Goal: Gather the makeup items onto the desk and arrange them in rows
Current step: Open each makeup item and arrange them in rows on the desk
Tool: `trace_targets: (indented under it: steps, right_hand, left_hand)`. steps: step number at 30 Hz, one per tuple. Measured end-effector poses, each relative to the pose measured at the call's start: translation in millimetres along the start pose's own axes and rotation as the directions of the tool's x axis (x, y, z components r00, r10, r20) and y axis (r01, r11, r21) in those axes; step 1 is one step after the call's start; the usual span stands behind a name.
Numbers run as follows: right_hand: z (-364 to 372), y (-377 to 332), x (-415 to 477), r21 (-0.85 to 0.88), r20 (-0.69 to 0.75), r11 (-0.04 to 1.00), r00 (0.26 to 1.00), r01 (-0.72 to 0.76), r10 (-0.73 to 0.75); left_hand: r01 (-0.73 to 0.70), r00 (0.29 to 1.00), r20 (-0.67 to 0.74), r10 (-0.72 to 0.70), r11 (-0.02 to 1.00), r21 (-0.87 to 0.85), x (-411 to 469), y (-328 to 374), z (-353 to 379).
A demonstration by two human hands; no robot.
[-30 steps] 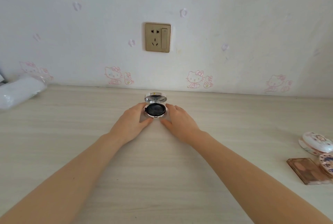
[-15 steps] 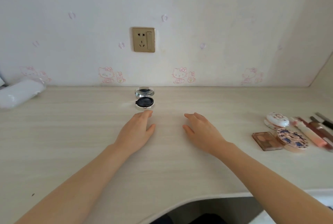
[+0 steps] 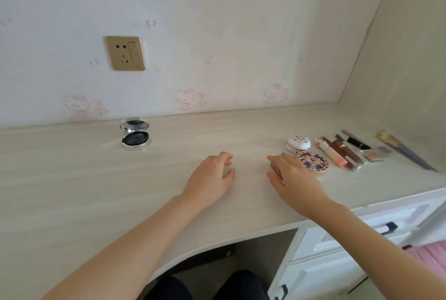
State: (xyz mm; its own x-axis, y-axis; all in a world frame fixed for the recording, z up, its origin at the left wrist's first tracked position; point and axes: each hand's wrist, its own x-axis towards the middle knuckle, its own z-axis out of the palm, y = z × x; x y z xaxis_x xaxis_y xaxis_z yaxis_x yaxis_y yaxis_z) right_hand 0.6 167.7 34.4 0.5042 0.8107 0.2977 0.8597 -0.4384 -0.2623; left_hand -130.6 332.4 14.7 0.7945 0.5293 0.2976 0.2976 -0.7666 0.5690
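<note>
L hand (image 3: 210, 179) is hovering low over the desk (image 3: 72, 191) near mid-front, palm down, fingers loosely curled & a bit apart, holding nothing; can't tell if the tips are touching the top. R hand (image 3: 294, 179) is reaching out just right of it, palm down, fingers fairly straight & close together, lying over a brown palette (image 3: 273, 167), of which only a dark edge is showing btw index & thumb. Can't tell if the hand is pressing on it or just above. The open compact (image 3: 136, 139) is sitting well apart at back left, close to the wall, lid standing up w/ mirror facing fwd, dark pan in the base. The rest of the makeup is lying on the right side of the desk: a blue compact (image 3: 313, 162) is sitting just beside the R hand's knuckles, w/ a white compact (image 3: 298, 143) right behind it, the two touching or nearly so. Right of those, a pink tube (image 3: 331, 154), a red tube (image 3: 340, 154) & a brown tube (image 3: 347, 151) are lying side by side at a slant. A black lipstick (image 3: 358, 143) is lying behind them, a small shadow pan (image 3: 372, 155) is sitting next to the tubes, and a brush (image 3: 405, 151) is lying farthest right. A socket (image 3: 125, 53) is sitting on the wall above the open compact. White drawers (image 3: 337, 251) are showing under the desk at right.
</note>
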Motion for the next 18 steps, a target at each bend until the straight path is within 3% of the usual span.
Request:
trace_targets:
  steps: [11, 18]
  right_hand:
    - [-27, 92, -1, -0.033, -0.091, 0.953, 0.950, -0.302, 0.298]
    - [-24, 110, 11, -0.010, -0.005, 0.901, 0.901, -0.433, 0.433]
  left_hand:
    - [-0.112, 0.994, -0.004, 0.112, 0.990, -0.089, 50, 71, 70]
    - [-0.008, 0.984, 0.179, 0.008, 1.000, 0.002, 85, 102, 95]
